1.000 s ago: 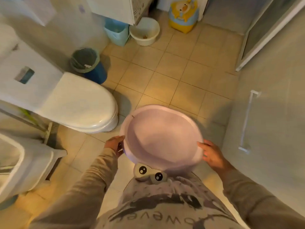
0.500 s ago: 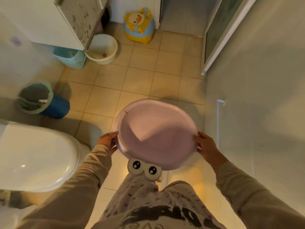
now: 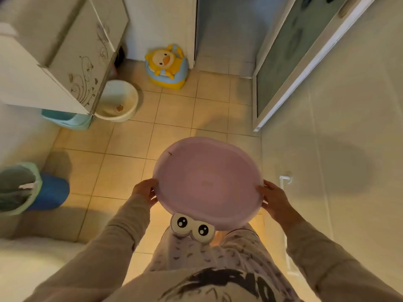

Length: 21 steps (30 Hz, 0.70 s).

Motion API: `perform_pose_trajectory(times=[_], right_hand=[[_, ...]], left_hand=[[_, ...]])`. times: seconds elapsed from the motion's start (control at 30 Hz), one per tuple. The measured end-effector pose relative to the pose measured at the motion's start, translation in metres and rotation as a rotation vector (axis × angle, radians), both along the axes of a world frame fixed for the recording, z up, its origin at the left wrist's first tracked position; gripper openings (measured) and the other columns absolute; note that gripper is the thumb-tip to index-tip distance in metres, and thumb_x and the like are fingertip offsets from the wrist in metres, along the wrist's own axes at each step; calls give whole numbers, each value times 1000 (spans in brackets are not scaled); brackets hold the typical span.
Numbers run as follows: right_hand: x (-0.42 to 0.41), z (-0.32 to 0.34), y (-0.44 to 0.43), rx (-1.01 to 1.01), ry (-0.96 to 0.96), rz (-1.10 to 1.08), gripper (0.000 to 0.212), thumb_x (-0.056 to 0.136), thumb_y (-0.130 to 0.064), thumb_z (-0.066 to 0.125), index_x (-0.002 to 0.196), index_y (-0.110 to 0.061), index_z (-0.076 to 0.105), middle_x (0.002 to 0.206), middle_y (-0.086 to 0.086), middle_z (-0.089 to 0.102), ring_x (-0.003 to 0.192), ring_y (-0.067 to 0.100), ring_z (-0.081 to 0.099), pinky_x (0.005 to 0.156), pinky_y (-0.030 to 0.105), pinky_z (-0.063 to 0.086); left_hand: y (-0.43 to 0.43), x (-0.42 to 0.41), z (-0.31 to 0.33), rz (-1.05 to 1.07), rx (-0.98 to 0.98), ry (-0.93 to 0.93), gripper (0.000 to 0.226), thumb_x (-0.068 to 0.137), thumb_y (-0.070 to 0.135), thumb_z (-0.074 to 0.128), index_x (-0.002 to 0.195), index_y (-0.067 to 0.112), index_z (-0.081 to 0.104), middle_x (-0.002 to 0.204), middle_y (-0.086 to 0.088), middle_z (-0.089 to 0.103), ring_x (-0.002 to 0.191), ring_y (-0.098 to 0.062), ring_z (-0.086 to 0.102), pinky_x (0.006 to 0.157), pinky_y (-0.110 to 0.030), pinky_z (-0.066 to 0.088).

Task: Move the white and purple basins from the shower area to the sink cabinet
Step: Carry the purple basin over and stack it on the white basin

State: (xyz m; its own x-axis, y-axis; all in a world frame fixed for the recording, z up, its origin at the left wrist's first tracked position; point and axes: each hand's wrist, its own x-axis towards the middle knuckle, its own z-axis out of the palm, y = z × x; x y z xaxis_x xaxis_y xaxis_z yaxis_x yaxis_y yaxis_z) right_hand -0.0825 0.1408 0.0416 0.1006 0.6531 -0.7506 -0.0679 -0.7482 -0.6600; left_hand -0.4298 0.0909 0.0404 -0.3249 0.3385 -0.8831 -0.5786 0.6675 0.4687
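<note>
I hold the round purple basin [image 3: 208,182] in front of my waist, above the tiled floor. My left hand [image 3: 145,190] grips its left rim and my right hand [image 3: 273,198] grips its right rim. The basin is empty and roughly level. The white basin [image 3: 118,101] stands on the floor at the upper left, partly tucked under the corner of the sink cabinet [image 3: 65,59], which has a floral pattern on its side.
A teal bin [image 3: 67,119] sits under the cabinet beside the white basin. A yellow duck potty [image 3: 166,66] stands by the far wall. A blue waste bin with a green liner [image 3: 28,188] is at the left, the toilet [image 3: 28,262] at lower left, a glass door [image 3: 290,57] at the right.
I have walked forward with the purple basin in both hands. The cabinet, white basin and duck potty are closer and larger; the toilet has slid to the lower left edge.
</note>
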Motion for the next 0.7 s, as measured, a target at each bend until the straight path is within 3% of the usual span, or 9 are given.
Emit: perform_pose_trajectory(times=[0.1,0.33,0.7], right_hand=[[-5,2,43,22,5,23,46,85,-7,63,131,-7,56,106,7,67,92,24,63,66,34,53],[-14,-10,170,43,12,112,48,86,-8,62,133,-8,55,115,10,67,101,30,63,68,34,53],[-41,-12,407,41,20,432,45,89,-14,59,133,-12,54,108,3,68,100,25,63,70,33,53]], left_hand=[[44,-8,3,-13,15,3,14,81,-1,54,70,7,54,72,-10,50,68,-23,50,63,-34,48],[145,-13,-2,58,23,25,13,80,-1,54,71,7,56,75,-10,56,70,-23,54,63,-33,50],[296,-11,-8,329,-40,36,15,83,-1,51,71,8,55,75,-9,53,65,-22,51,64,-34,47]])
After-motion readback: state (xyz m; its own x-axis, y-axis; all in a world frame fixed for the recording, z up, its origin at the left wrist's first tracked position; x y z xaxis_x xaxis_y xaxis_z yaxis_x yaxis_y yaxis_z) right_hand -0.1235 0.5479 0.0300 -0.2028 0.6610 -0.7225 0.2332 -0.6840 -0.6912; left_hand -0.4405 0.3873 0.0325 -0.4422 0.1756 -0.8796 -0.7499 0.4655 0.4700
